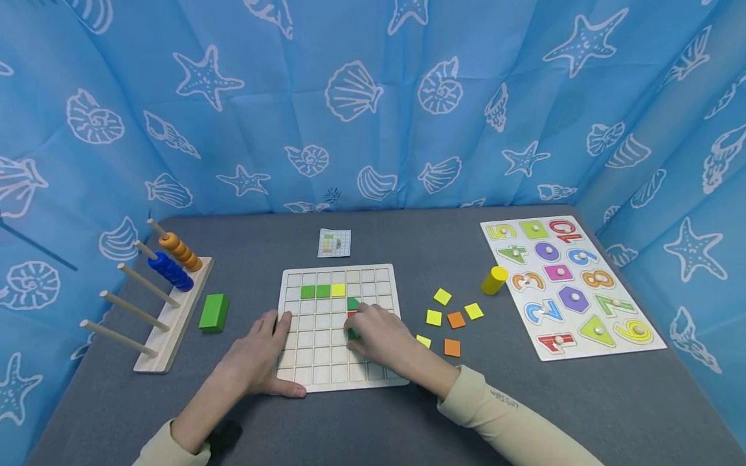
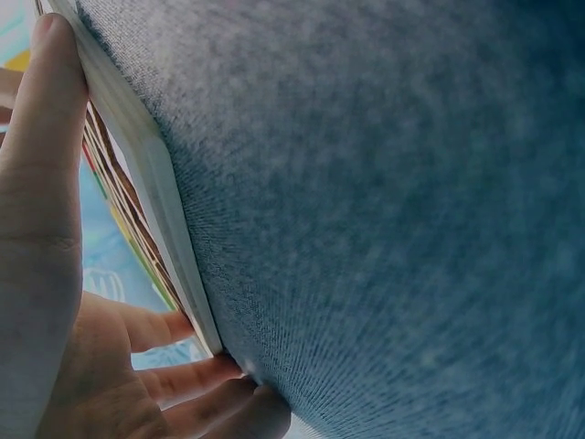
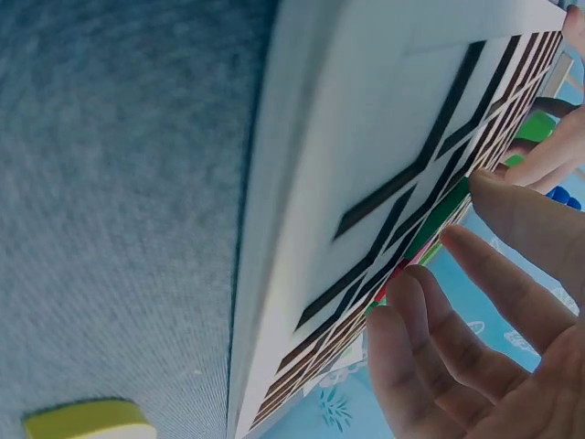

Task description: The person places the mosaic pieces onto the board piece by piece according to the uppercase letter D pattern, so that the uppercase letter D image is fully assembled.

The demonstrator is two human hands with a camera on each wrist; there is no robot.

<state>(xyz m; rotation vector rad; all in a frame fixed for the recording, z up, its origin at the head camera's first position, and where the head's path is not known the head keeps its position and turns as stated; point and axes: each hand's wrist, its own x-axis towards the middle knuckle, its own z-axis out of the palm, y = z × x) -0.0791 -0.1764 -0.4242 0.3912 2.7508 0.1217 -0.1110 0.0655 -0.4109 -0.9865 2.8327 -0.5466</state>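
Note:
A white grid board [image 1: 338, 349] lies in the middle of the grey table. Its second row holds two green tiles [image 1: 315, 292] and a yellow tile [image 1: 339, 290]. Another green tile [image 1: 353, 303] sits one row lower, with a sliver of red under it. My left hand [image 1: 271, 349] lies flat on the board's left edge [image 2: 155, 174], thumb along the front edge. My right hand [image 1: 367, 331] rests on the board's middle. Its fairly straight fingertips [image 3: 448, 242] touch a green tile [image 3: 439, 215] in a cell. My palm hides the cells beneath.
At the left stand a peg rack [image 1: 169, 323] with orange and blue rings and a green block [image 1: 214, 312]. A pattern card [image 1: 335, 243] lies behind the board. To the right are loose yellow and orange tiles [image 1: 456, 320], a yellow cylinder [image 1: 494, 280] and a number puzzle [image 1: 568, 285]. Blue curtains enclose the table.

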